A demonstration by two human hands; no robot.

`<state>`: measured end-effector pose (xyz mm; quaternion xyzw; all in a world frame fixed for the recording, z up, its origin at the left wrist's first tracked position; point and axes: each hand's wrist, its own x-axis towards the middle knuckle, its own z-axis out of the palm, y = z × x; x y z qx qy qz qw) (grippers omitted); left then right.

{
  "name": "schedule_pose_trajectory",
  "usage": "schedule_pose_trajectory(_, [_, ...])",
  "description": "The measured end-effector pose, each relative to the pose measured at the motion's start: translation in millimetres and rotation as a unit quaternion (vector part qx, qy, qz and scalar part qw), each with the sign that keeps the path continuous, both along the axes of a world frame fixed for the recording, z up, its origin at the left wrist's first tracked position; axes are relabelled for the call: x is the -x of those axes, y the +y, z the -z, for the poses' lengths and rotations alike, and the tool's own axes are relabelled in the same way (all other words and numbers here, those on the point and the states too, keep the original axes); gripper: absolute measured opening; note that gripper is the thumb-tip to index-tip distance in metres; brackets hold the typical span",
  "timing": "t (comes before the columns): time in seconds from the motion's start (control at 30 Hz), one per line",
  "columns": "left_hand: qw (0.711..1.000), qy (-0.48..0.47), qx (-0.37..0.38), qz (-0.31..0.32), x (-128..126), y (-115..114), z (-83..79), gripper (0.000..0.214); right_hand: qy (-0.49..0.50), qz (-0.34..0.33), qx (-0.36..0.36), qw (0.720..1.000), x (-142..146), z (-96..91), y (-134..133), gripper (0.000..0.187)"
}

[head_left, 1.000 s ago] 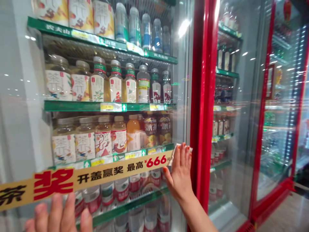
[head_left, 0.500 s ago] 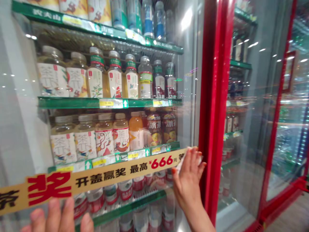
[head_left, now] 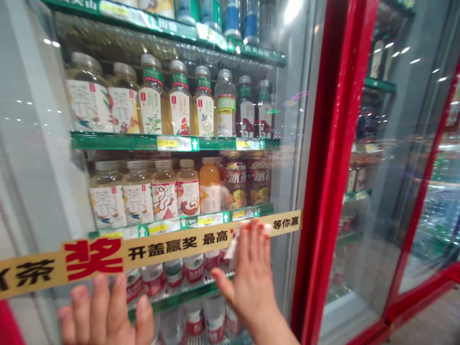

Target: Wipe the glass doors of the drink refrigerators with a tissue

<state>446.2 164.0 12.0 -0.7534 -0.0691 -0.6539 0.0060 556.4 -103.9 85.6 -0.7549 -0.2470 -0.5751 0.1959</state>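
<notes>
My right hand (head_left: 253,280) lies with fingers stretched along the glass door, over the right part of the beige banner strip (head_left: 168,249). Under its fingers it holds a crumpled white tissue (head_left: 233,245) against the strip, covering some of the printed characters. Whether it is paper or cloth I cannot tell. My left hand (head_left: 106,314) is at the lower left, just below the strip's big red character, fingers upright and spread, holding nothing. Its fingertips appear at or close to the glass; contact is unclear.
Behind the glass, shelves with green edges (head_left: 212,143) bear several bottled drinks (head_left: 151,105) and dark cans (head_left: 236,184). A red door frame (head_left: 328,158) stands on the right, with another glass-fronted cooler (head_left: 359,287) beyond it.
My right hand has slid left along the strip with the tissue, uncovering the characters at the strip's right end. The view has shifted, and more of my left hand shows.
</notes>
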Motion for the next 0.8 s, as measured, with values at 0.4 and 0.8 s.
schedule_pose_trajectory(0.4, [0.998, -0.016, -0.029, -0.046, 4, -15, -16.1, 0.084, -0.042, -0.105, 0.068, 0.991, 45, -5.7, 85, 0.127])
schedule_pose_trajectory(0.8, [0.997, -0.044, -0.052, -0.049, -1, -24, -25.2, 0.084, 0.094, -0.010, -0.114, 0.989, -12, -6.3, 1, 0.093])
